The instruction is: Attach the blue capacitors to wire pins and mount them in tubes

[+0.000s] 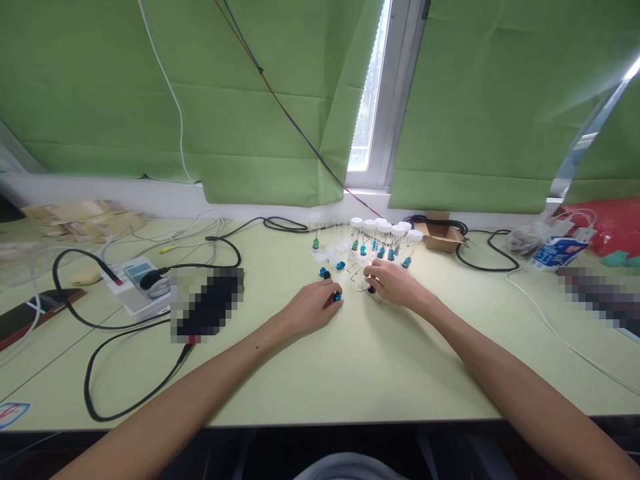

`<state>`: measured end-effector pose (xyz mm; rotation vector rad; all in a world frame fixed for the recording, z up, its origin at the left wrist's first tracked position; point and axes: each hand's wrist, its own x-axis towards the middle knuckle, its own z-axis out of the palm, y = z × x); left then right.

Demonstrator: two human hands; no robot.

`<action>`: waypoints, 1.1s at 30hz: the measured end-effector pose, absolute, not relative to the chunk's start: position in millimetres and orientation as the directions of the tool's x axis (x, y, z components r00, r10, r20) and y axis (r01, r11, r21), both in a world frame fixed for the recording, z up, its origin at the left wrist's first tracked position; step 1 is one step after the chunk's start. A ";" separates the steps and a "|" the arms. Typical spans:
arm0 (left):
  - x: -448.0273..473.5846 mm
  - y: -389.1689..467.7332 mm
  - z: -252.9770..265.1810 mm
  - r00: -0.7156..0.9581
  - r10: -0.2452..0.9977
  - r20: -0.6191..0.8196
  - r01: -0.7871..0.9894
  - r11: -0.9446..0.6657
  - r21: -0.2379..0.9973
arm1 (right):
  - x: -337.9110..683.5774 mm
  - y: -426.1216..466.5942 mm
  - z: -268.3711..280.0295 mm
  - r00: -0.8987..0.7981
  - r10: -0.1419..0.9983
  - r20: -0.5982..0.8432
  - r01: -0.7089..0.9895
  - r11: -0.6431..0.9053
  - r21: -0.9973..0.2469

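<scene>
Blue rounded piece (337,297), seemingly plastic, pinched by left hand (314,308), before clear white-capped tubes (384,227). Right hand (395,281) curled, nearer tubes; its hold cannot tell. Step seems small-part handling; next needs fine finger control.

On my feed, green blinds (280,120) hang before a white wall (173,199); daylight enters through a narrow window (367,127) between them; below stands a pale green table (400,380).
</scene>
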<state>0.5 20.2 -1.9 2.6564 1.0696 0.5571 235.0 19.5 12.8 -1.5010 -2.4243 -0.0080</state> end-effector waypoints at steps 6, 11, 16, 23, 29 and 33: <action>0.2 20.6 -3.4 0.663 0.701 0.262 0.616 -0.710 0.341 | 241.2 12.0 26.1 -0.431 0.885 0.174 0.874 0.458 -0.162; -0.5 21.4 -4.2 0.668 0.697 0.260 0.621 -0.715 0.322 | 243.5 7.5 33.7 -0.449 0.883 0.137 0.871 0.466 -0.152; -0.5 21.0 -4.2 0.672 0.693 0.260 0.618 -0.719 0.319 | 246.3 3.1 40.5 -0.443 0.893 0.075 0.883 0.449 -0.138; 0.2 21.2 -4.7 0.674 0.692 0.260 0.617 -0.720 0.316 | 247.1 1.2 36.7 -0.454 0.878 -0.149 0.890 0.441 -0.114; 0.3 22.1 -5.9 0.674 0.692 0.261 0.616 -0.720 0.318 | 245.2 3.6 33.3 -0.443 0.878 -0.180 0.896 0.435 -0.087; -0.1 22.6 -6.7 0.673 0.692 0.263 0.615 -0.720 0.322 | 244.0 2.7 34.5 -0.426 0.885 -0.186 0.904 0.423 -0.055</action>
